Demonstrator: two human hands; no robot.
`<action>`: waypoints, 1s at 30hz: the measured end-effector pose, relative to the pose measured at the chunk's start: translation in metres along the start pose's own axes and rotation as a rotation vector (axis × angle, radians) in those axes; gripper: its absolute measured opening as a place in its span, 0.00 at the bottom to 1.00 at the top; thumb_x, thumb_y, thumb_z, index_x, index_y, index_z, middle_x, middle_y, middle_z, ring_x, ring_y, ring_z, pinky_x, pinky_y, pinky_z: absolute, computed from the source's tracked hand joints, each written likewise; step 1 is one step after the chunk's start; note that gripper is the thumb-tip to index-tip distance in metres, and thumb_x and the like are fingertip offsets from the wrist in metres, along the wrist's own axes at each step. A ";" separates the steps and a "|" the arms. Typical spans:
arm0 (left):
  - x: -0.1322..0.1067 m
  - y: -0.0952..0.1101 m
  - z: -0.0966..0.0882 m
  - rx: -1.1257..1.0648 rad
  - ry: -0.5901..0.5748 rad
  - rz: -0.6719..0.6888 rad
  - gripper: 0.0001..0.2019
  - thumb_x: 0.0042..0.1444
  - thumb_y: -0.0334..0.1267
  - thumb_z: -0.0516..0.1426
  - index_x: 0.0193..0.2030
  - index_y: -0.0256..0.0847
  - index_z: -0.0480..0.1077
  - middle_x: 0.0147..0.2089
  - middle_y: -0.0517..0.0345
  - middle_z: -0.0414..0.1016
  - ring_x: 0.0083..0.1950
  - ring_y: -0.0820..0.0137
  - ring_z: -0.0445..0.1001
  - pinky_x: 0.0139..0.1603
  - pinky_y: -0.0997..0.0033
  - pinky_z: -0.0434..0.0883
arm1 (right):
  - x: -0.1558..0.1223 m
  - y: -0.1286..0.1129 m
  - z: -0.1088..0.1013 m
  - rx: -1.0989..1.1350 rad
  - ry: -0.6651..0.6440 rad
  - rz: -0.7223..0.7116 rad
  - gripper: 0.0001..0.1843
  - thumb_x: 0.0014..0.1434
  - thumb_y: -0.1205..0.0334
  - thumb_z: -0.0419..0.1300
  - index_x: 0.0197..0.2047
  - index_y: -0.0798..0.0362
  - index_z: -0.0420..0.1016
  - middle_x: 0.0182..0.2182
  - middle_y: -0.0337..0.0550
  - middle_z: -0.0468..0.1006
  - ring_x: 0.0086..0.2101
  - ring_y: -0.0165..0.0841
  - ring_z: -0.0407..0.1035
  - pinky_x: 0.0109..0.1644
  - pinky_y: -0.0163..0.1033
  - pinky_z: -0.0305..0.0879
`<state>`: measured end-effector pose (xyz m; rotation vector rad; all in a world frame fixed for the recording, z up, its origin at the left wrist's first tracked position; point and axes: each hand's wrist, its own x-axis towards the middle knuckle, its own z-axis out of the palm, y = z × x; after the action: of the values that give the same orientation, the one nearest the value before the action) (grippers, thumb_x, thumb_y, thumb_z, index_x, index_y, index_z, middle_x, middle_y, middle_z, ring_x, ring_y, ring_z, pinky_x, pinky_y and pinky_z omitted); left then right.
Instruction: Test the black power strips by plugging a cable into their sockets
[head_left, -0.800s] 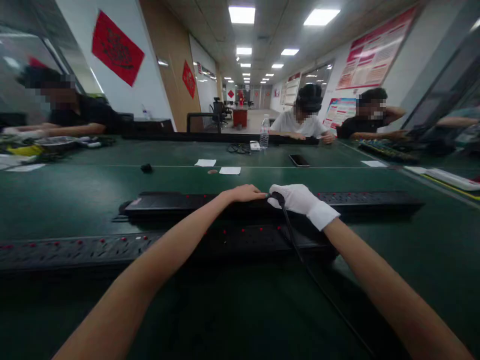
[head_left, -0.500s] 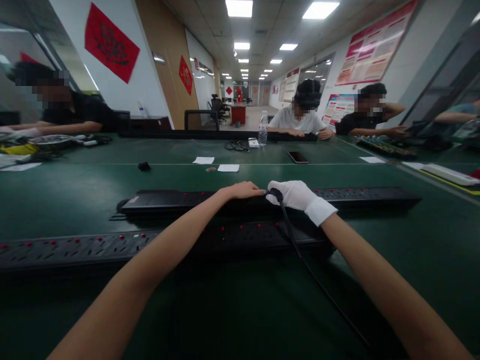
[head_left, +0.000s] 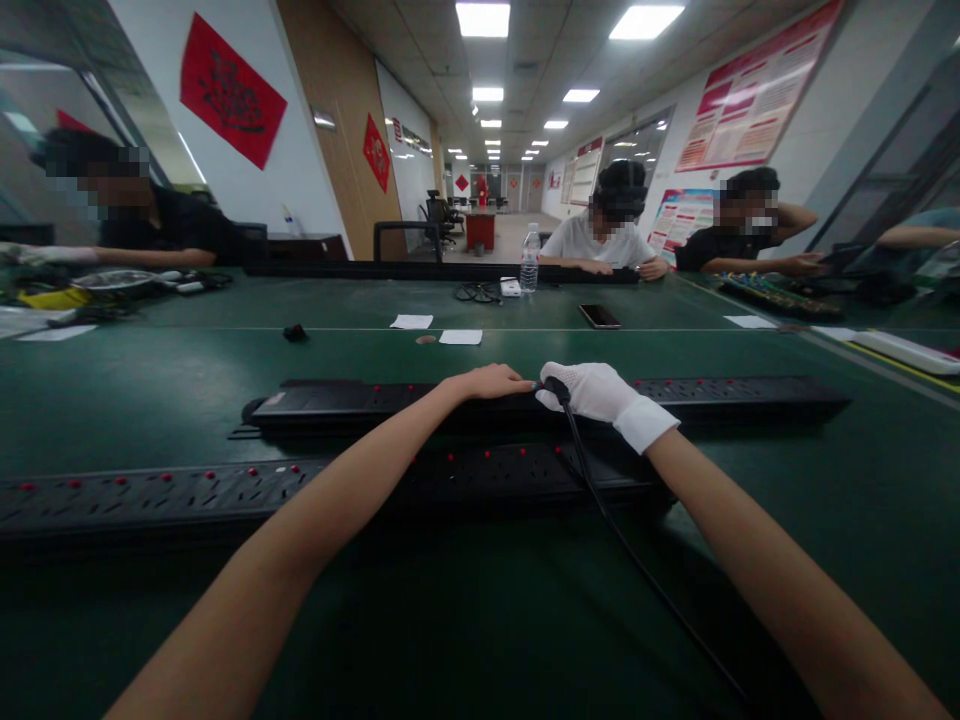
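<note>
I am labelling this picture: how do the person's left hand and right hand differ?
The left hand is bare; the right hand wears a white glove. The left hand lies open on the far power strip; the right hand grips a black plug with a cable. Both rest on that strip, nearly touching.

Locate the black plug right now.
Head view, centre: the black plug sits in the gloved right hand on the far power strip, just right of the bare left hand.

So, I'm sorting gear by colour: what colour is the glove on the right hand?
The glove, gripping the plug, is plain white, clearest in the head view.
</note>
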<state>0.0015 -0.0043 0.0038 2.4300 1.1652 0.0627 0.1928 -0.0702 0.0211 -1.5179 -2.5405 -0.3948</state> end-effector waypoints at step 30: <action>-0.001 0.000 0.000 0.006 -0.005 0.008 0.32 0.51 0.64 0.40 0.40 0.40 0.71 0.39 0.55 0.73 0.36 0.68 0.68 0.36 0.72 0.61 | -0.001 -0.004 -0.007 -0.054 -0.061 0.030 0.21 0.55 0.42 0.45 0.42 0.46 0.66 0.30 0.41 0.75 0.30 0.33 0.68 0.28 0.34 0.49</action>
<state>0.0008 -0.0049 0.0044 2.4387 1.1548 0.0561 0.1901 -0.0748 0.0273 -1.6096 -2.5691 -0.4224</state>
